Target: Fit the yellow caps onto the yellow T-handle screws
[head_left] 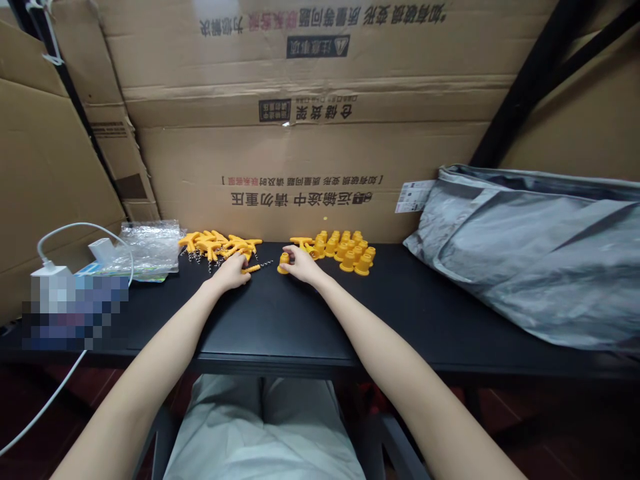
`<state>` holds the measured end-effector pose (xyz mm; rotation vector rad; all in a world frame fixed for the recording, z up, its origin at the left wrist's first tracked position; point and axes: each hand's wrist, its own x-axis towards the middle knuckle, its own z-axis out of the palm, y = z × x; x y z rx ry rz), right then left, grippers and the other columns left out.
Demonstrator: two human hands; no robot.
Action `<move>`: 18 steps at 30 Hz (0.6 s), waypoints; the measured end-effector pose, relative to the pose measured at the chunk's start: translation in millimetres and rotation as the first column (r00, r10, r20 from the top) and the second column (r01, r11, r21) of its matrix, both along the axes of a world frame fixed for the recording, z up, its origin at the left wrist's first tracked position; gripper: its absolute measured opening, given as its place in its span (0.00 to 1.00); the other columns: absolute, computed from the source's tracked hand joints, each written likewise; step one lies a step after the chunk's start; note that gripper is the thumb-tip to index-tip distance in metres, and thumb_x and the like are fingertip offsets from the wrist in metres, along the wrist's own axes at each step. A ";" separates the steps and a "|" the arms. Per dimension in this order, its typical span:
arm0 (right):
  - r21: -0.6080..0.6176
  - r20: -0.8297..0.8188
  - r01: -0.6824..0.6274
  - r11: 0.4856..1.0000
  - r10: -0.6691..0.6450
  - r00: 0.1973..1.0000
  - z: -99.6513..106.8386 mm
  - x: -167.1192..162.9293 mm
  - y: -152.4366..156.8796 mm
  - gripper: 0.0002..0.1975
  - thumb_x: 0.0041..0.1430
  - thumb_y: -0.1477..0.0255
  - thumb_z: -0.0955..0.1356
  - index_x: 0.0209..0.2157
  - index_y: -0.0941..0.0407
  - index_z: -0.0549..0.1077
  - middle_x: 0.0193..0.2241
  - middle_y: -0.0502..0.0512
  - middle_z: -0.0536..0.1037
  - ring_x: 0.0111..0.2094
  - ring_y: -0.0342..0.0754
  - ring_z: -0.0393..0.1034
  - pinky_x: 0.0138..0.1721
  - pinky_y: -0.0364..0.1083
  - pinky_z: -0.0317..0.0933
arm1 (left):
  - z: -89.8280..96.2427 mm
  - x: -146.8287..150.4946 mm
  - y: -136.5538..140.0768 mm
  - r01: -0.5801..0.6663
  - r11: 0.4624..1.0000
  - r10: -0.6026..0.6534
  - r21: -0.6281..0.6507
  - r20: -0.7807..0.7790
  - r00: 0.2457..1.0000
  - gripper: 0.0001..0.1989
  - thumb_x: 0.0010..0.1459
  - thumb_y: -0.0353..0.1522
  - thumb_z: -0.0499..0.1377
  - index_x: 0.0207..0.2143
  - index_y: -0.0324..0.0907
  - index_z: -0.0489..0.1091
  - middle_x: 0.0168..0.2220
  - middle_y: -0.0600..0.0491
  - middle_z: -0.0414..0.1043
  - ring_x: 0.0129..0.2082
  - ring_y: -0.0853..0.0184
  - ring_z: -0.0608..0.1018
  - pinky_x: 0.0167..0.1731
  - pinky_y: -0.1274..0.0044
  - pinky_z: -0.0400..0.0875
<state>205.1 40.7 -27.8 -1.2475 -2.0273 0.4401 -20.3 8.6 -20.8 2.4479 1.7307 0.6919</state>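
My left hand (233, 272) is closed around a yellow-handled corkscrew (251, 269), whose metal spiral points right. Just beyond that tip, my right hand (303, 265) pinches an upright yellow bell-shaped sleeve (284, 263) on the black table (280, 320). Corkscrew and sleeve are apart, with a small gap between them. Behind my left hand lies a pile of yellow T-handled corkscrews (210, 244). Past my right hand, several yellow sleeves (356, 253) stand in a group. A yellow T-shaped handle (301, 241) lies beside them, partly hidden by my fingers.
A large cardboard sheet (310, 147) walls off the back of the table. On the right sits a grey bag (530, 260). Clear plastic packaging (150, 247), a white charger (53, 287) with its cable and a blurred-out item (95, 310) lie on the left.
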 end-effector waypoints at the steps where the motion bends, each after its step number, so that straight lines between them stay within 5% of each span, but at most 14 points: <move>1: -0.054 0.020 0.018 0.998 -0.016 1.000 -1.6 -0.4 -0.2 0.16 0.50 0.77 0.70 0.43 0.61 0.71 0.39 0.59 0.75 0.38 0.47 0.71 0.42 0.47 0.65 | -0.8 -0.4 0.7 0.007 1.000 -0.007 0.010 0.011 1.000 0.08 0.43 0.26 0.59 0.27 0.41 0.62 0.33 0.50 0.67 0.36 0.62 0.71 0.38 0.72 0.67; 4: -0.080 0.151 0.074 0.994 -0.061 0.987 1.8 1.5 -4.4 0.09 0.51 0.74 0.70 0.36 0.61 0.71 0.36 0.57 0.76 0.37 0.48 0.70 0.40 0.46 0.63 | -1.8 -1.1 2.0 0.018 0.999 -0.019 0.033 0.041 0.999 0.08 0.42 0.26 0.59 0.26 0.41 0.63 0.34 0.50 0.65 0.36 0.63 0.71 0.38 0.72 0.68; 10: 0.235 0.441 0.163 0.958 -0.255 0.861 22.9 9.4 -20.5 0.15 0.54 0.83 0.63 0.44 0.60 0.71 0.46 0.63 0.73 0.48 0.54 0.66 0.47 0.51 0.57 | 1.5 0.3 1.6 0.043 0.998 -0.045 0.044 0.056 0.997 0.09 0.41 0.25 0.60 0.28 0.40 0.65 0.34 0.51 0.63 0.35 0.65 0.70 0.40 0.71 0.68; 18: 0.255 0.529 0.108 0.961 -0.232 0.817 26.5 2.1 -28.4 0.18 0.56 0.82 0.62 0.47 0.57 0.72 0.48 0.61 0.72 0.49 0.54 0.63 0.48 0.52 0.54 | 0.9 0.7 2.3 0.091 0.991 -0.100 0.097 0.089 0.991 0.09 0.41 0.25 0.59 0.29 0.41 0.66 0.34 0.52 0.62 0.35 0.65 0.69 0.40 0.71 0.68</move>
